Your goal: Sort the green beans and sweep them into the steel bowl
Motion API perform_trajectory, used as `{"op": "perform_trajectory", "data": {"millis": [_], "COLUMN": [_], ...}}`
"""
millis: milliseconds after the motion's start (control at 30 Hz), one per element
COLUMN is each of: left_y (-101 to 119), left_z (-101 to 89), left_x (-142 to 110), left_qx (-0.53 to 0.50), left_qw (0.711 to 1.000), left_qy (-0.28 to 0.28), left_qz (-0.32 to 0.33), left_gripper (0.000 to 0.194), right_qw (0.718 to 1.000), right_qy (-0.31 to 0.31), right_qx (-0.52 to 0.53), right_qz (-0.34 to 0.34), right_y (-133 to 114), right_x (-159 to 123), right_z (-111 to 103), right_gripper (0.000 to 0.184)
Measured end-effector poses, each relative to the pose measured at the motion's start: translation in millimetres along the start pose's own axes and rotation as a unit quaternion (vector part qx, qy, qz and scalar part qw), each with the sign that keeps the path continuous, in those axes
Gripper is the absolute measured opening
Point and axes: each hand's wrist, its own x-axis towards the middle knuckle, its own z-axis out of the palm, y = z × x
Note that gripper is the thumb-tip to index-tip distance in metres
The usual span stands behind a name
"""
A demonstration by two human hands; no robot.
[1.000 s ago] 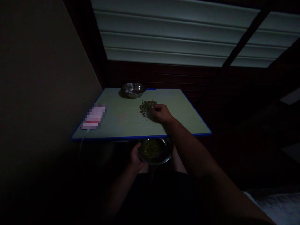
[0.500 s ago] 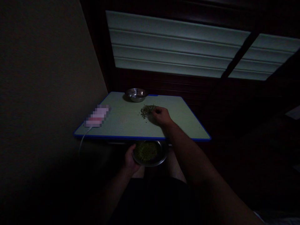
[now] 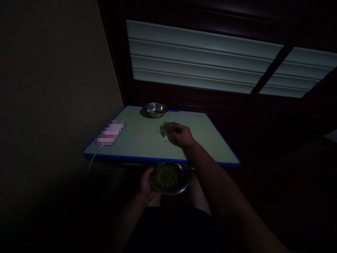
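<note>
My left hand (image 3: 146, 183) grips the left rim of a shiny metal bowl (image 3: 181, 188), held just below the table's front edge. Small green grains or beans (image 3: 165, 175) lie in its left part. On the pale green tabletop, my right hand (image 3: 182, 134) is at the right side of a loose pile of small greenish-brown grains (image 3: 166, 128). Its fingers are curled with the tips together; what they pinch, if anything, is too small and dark to make out.
A second metal bowl (image 3: 155, 110) stands at the back of the blue-edged table (image 3: 205, 140). A phone-like, pixelated object (image 3: 110, 133) with a white cable (image 3: 92, 158) lies at the left. A wall (image 3: 65, 70) rises on the left; dark slatted panels (image 3: 195, 58) stand behind.
The camera view has shifted slightly, so the whole scene sits a bit lower. Both hands keep about the same places, the left on the bowl and the right by the pile.
</note>
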Motion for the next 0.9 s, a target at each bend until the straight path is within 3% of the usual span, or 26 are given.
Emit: {"op": "perform_trajectory", "data": {"millis": [600,900], "left_y": [1.6,0.8], "left_z": [0.6,-1.2], "left_x": [-0.3,1.1], "left_qx": [0.001,0.002], "left_qw": [1.000,1.000], "left_qy": [-0.002,-0.008], "left_qz": [-0.014,-0.007], "left_gripper": [0.022,0.023], "right_qw": [1.000,0.998], "right_qy": [0.001,-0.006], "right_qx": [0.011,0.043], "right_qz": [0.007,0.044], "right_y": [-7.6,-4.6], "right_x": [-1.6,0.0], "right_z": [-3.9,-2.8], "right_gripper": [0.010,0.012]}}
